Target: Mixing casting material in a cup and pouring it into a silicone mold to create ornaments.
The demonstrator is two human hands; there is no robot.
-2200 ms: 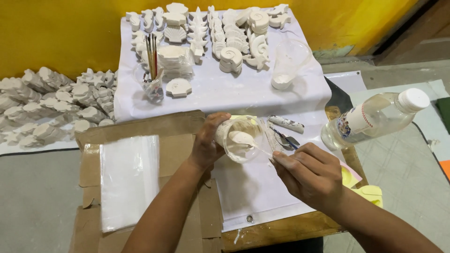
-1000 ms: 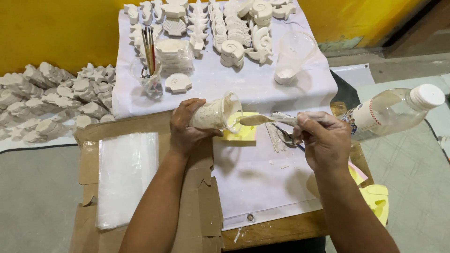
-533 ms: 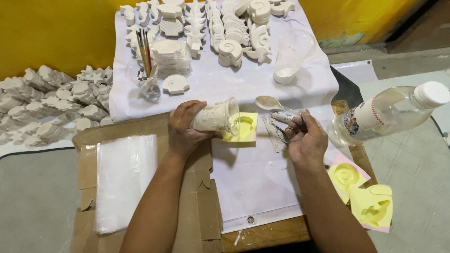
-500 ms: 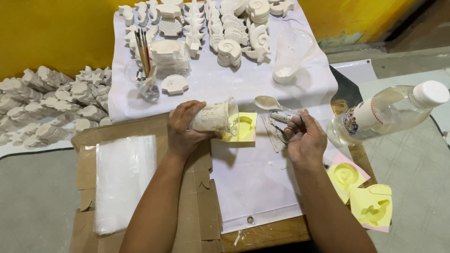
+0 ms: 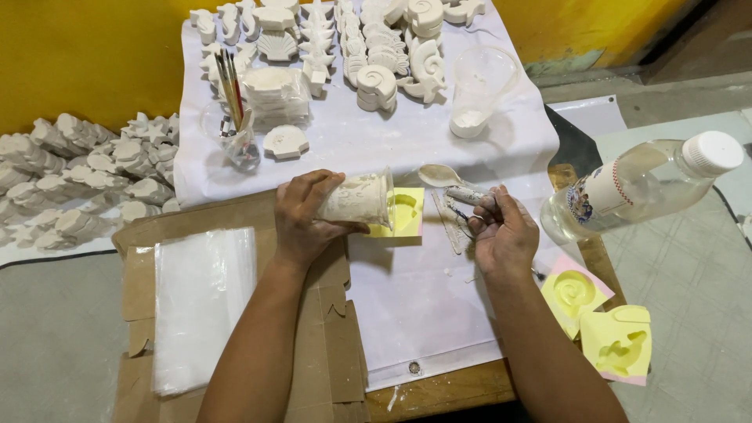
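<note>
One cup [image 5: 356, 200] tipped in left hand [image 5: 307, 215] (over yellow mould [image 5: 401, 212]).

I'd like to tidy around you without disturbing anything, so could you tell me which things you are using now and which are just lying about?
In use:
left hand tipping a clear plastic cup
yellow square mould below it
right hand holding a plaster-smeared spoon

Lying about:
clear plastic bottle
jar of brushes
two yellow moulds
white plaster shell casts

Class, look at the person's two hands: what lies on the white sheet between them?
In the head view, a yellow mould lies between the left hand, tipping a plastic cup, and the right hand, holding a spoon.
</note>
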